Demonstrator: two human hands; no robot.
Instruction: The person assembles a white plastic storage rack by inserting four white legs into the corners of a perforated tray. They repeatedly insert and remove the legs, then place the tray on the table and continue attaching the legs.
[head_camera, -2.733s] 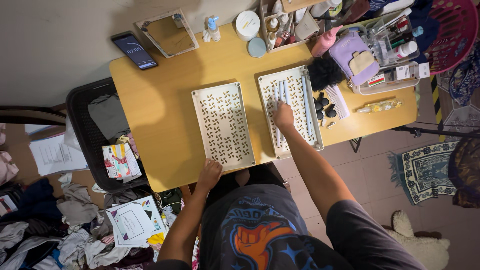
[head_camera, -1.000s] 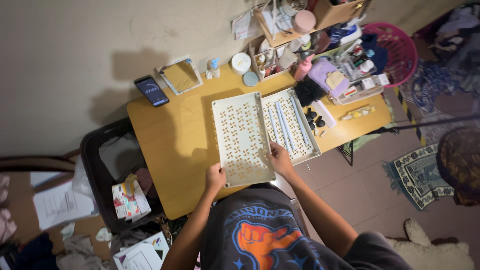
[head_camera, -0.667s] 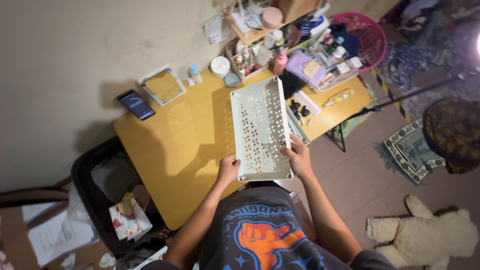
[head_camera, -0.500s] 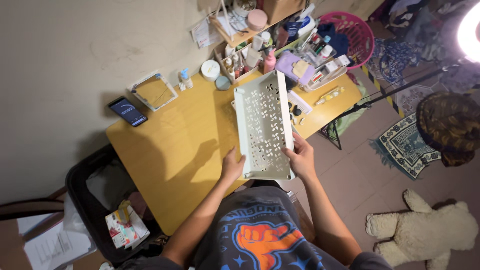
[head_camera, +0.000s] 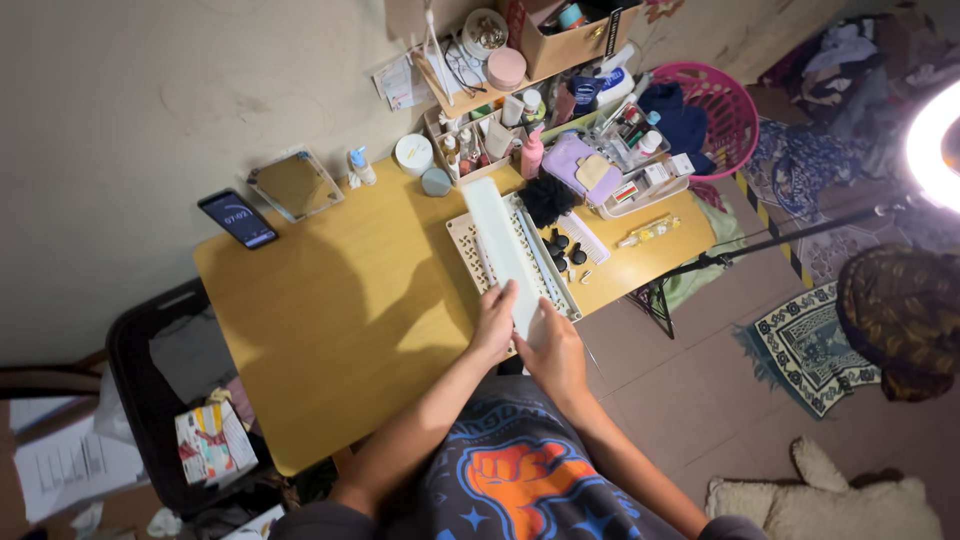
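Both the left hand (head_camera: 495, 322) and right hand (head_camera: 553, 352) grip a white tray (head_camera: 503, 250) on edge, mid-frame. Flip it slowly, squarely over the second tray (head_camera: 463, 243) beneath, on the desk (head_camera: 330, 330).

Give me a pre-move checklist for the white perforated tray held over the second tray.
1. Left hand on the near end of the lifted white tray: ok.
2. Right hand gripping the same end: ok.
3. Lifted tray level: not ok, it stands on edge.
4. Lower perforated tray flat on the yellow table: ok.
5. Small black pieces beside the trays out of the way: cannot tell.
6. Phone away from the trays: ok.
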